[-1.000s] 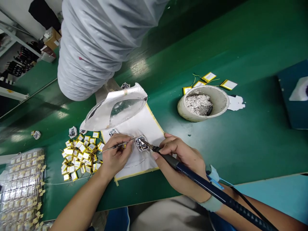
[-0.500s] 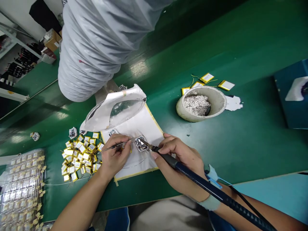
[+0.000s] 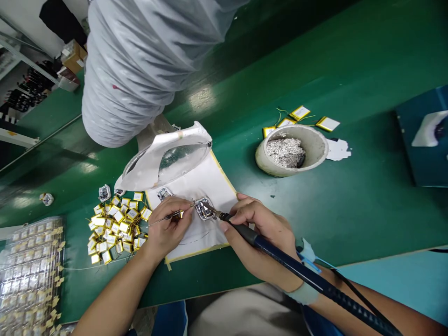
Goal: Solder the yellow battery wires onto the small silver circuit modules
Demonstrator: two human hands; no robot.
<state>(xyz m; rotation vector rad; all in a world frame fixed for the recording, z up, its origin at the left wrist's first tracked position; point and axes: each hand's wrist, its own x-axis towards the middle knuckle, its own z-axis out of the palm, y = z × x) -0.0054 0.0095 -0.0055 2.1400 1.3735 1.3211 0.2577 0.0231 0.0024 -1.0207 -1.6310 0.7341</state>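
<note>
My left hand (image 3: 167,228) is shut on fine steel tweezers (image 3: 159,220), whose tips reach a small silver metal-framed device case (image 3: 205,209). My right hand (image 3: 261,238) grips a soldering iron with a dark blue handle (image 3: 280,254), its tip touching the same case. The case lies on a white cloth pad with yellow-taped edges (image 3: 210,184). A second small case (image 3: 164,193) rests on the pad just beyond my left hand. Left of that hand is a heap of yellow-edged pouch batteries with thin wires (image 3: 115,228).
A clear magnifier lens in a white mount (image 3: 168,158) hangs over the pad's far edge, below a wide white ducting hose (image 3: 129,70). A concrete-like pot of silver scrap (image 3: 289,151) stands right, near several batteries. A blister tray of batteries (image 3: 30,275) lies left.
The whole view has drifted slightly left and upward. My hands stay at the metal case, with the tweezers and iron tip still at it.
</note>
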